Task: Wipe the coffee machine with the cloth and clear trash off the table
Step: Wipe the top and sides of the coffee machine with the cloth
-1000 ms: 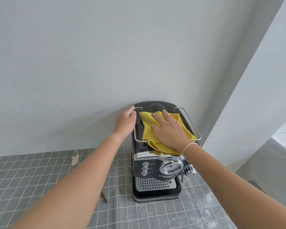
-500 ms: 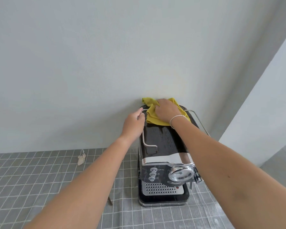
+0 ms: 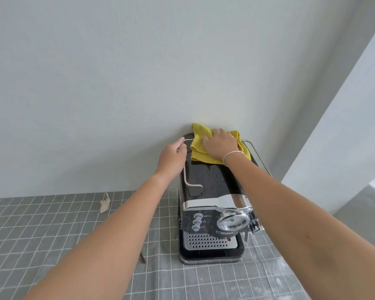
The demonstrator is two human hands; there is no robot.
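Note:
A black and chrome coffee machine stands on the table against the wall. A yellow cloth lies bunched at the back of its dark top. My right hand presses flat on the cloth, near the wall. My left hand grips the metal rail at the machine's back left corner. A crumpled scrap of pale paper lies on the table to the left of the machine, close to the wall.
A grey checked tablecloth covers the table. A thin brown stick lies on it beside my left forearm. White powdery specks mark the cloth at the right front. The wall runs just behind the machine.
My right hand has pushed the yellow cloth from the front of the machine's top to the back, against the wall. My left hand stayed on the rail.

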